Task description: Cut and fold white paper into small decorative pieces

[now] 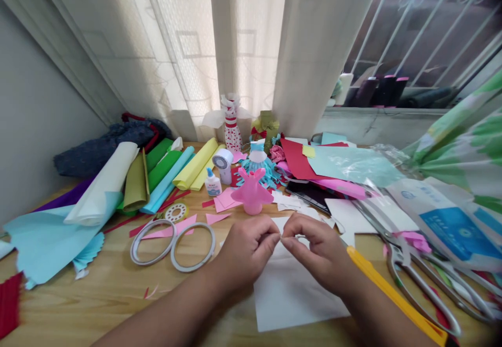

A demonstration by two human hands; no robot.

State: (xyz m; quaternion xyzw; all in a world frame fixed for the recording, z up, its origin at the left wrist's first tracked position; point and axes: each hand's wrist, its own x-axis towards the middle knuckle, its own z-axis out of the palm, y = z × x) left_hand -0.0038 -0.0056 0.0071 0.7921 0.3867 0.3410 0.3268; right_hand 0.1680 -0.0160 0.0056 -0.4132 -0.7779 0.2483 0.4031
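Observation:
My left hand (251, 250) and my right hand (316, 253) meet fingertip to fingertip over a sheet of white paper (294, 305) on the wooden table. Thumb and forefinger of each are pinched together; whatever lies between them is too small or hidden to make out. Just beyond the hands stands a small pink paper dress shape (253, 192) with a flared skirt. Left of my left hand lie two rolls of tape (212, 245), overlapping at their edges. A yellow utility knife (392, 289) lies beside my right forearm.
Large scissors (403, 255) and a blue-and-white packet (451, 226) lie at right. A glue bottle (212, 183), a small white fan (223, 164) and a blue fringed paper dress (258, 164) stand behind. Rolled crepe paper (105, 185) fills the left; a phone (309, 195) lies among paper scraps.

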